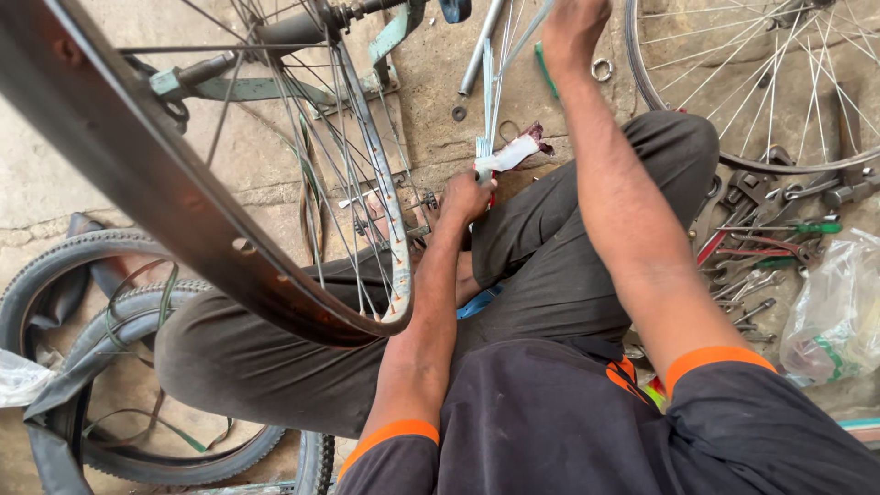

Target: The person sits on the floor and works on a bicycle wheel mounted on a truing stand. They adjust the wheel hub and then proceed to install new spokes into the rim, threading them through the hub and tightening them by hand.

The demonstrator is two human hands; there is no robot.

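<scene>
Bundle of loose spokes: thin, bright steel rods, lower ends wrapped in white paper, fanning upward toward the frame's top. Left hand closed around the wrapped lower end, above the person's knee. Right hand at the upper part of the bundle, touching the rods; finger state cannot be told, cut off by frame edge. Clear plastic bag at right; contents unclear.

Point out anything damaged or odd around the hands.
The rim by the left hand is rusty and bare, no tyre on it. Loose tyres lie on the floor. The right hand grips spokes wrapped with a torn white scrap.
</scene>
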